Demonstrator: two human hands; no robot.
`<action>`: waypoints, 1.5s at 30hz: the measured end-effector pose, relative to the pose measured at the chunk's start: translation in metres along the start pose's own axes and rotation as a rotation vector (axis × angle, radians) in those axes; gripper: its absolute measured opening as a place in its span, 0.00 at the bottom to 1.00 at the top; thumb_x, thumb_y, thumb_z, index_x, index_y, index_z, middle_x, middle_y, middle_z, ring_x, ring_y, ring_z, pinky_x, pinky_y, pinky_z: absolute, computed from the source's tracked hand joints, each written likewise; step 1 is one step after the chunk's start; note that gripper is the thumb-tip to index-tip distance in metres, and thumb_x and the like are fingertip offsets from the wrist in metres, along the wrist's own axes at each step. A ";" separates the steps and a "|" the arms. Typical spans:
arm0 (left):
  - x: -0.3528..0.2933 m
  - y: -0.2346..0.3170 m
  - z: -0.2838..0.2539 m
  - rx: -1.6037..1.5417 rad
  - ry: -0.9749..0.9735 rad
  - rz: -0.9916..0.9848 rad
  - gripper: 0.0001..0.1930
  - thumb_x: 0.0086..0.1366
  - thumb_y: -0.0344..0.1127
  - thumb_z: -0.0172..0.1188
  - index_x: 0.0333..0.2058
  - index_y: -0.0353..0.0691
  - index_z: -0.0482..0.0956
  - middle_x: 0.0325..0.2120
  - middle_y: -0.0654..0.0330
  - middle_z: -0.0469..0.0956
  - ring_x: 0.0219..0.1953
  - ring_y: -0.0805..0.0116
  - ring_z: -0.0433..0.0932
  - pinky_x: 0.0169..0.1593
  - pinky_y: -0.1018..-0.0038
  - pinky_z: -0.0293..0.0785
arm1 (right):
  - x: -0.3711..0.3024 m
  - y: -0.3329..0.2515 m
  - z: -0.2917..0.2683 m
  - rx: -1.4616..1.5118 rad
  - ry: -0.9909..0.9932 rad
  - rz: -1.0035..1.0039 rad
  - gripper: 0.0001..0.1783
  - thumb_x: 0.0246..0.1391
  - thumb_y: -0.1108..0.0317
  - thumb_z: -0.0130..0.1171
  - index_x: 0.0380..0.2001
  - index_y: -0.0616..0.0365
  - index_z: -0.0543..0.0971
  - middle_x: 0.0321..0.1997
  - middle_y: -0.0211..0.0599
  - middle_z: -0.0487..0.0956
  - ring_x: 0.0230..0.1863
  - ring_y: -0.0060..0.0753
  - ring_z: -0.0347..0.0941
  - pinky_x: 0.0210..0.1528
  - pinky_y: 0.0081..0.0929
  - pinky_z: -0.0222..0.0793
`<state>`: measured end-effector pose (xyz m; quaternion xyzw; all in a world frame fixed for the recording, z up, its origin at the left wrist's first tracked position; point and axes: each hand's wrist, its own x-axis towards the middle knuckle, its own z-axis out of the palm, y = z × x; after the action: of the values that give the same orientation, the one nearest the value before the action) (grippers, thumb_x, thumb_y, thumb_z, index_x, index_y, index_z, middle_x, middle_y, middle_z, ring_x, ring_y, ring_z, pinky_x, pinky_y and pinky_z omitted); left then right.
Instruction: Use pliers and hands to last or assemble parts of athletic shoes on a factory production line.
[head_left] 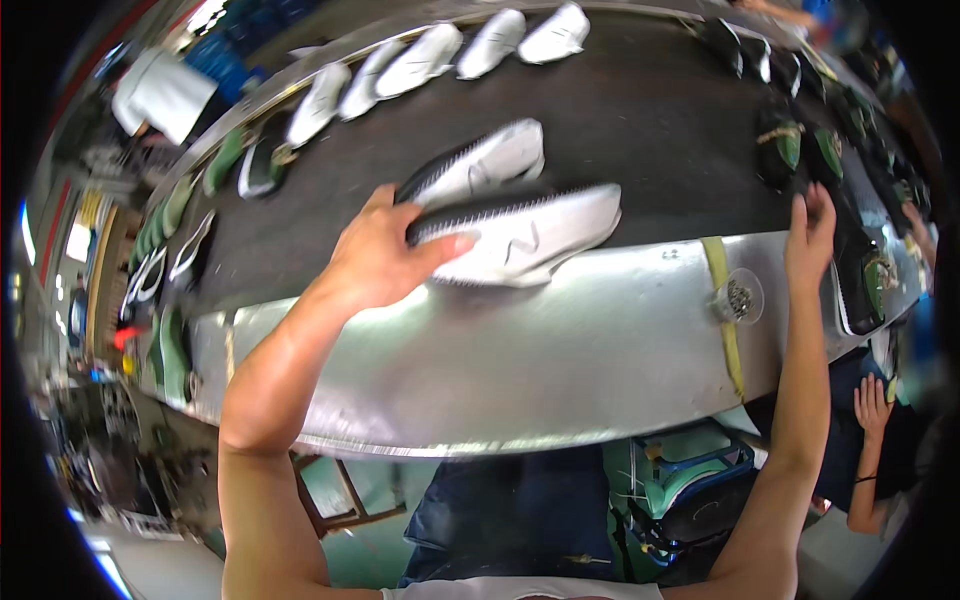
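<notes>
My left hand point(385, 250) is closed around the black ends of two shoe uppers, its thumb lying over the nearer one. The nearer white upper point(530, 235) has a black edge with pale zigzag stitching and a dark mark on its side. Just behind it, the farther white upper point(490, 165) looks the same. Both are above the black belt and the metal ledge's back edge. At the right, my right hand point(812, 240) is stretched forward with fingers extended, nothing visible in it. Black shoes with green lasts point(782, 145) stand just beyond its fingertips.
A metal ledge point(480, 370) lies before me, with a yellow strap point(722, 310) and a clear cup of small metal pieces point(740, 298). White uppers point(420, 60) line the belt's far side. Green lasts point(172, 350) stand left; a co-worker's hand point(872, 405) shows right.
</notes>
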<state>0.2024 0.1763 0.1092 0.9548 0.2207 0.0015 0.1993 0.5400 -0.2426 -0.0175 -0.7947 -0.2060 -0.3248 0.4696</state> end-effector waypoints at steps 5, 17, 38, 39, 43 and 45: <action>-0.188 -0.089 -0.014 -0.249 0.137 -0.148 0.32 0.60 0.62 0.64 0.38 0.31 0.84 0.39 0.43 0.74 0.42 0.46 0.77 0.48 0.58 0.72 | -0.199 -0.209 -0.104 -0.138 -0.903 0.103 0.11 0.54 0.65 0.66 0.37 0.57 0.78 0.32 0.37 0.77 0.34 0.32 0.75 0.40 0.32 0.72; -0.206 -0.058 0.027 0.174 0.066 -0.022 0.44 0.57 0.59 0.67 0.60 0.26 0.67 0.64 0.35 0.63 0.66 0.44 0.65 0.64 0.59 0.66 | -0.430 -0.273 -0.234 -0.183 -1.688 -0.342 0.24 0.53 0.53 0.67 0.47 0.56 0.75 0.44 0.45 0.77 0.43 0.55 0.78 0.44 0.44 0.77; -0.393 -0.030 0.217 -1.282 -0.073 0.085 0.31 0.73 0.40 0.55 0.70 0.46 0.55 0.56 0.60 0.71 0.59 0.71 0.67 0.64 0.73 0.60 | -0.386 -0.293 -0.239 0.479 -1.576 0.565 0.19 0.68 0.63 0.52 0.55 0.65 0.72 0.44 0.36 0.81 0.38 0.22 0.76 0.41 0.23 0.73; -0.394 -0.035 0.215 -1.243 -0.067 0.107 0.29 0.74 0.40 0.53 0.69 0.46 0.56 0.55 0.61 0.72 0.58 0.71 0.69 0.64 0.73 0.61 | -0.383 -0.301 -0.238 0.452 -1.569 0.586 0.19 0.68 0.63 0.52 0.55 0.65 0.72 0.44 0.36 0.81 0.38 0.22 0.76 0.41 0.23 0.73; -0.394 -0.044 0.210 -1.391 -0.190 0.207 0.28 0.77 0.47 0.48 0.69 0.47 0.53 0.55 0.59 0.72 0.58 0.70 0.68 0.64 0.71 0.61 | -0.390 -0.322 -0.231 0.508 -1.667 0.476 0.23 0.67 0.61 0.53 0.58 0.65 0.71 0.46 0.34 0.80 0.38 0.20 0.73 0.42 0.22 0.71; -0.394 -0.040 0.213 -1.346 -0.162 0.209 0.29 0.76 0.46 0.50 0.69 0.47 0.52 0.55 0.59 0.72 0.58 0.70 0.68 0.64 0.71 0.61 | -0.393 -0.329 -0.226 0.564 -1.668 0.482 0.24 0.67 0.60 0.54 0.59 0.65 0.71 0.46 0.34 0.80 0.38 0.19 0.72 0.43 0.21 0.71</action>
<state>-0.1510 -0.0375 -0.0684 0.6365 0.0628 0.0862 0.7638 -0.0176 -0.2946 -0.0164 -0.6490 -0.3787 0.5244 0.4004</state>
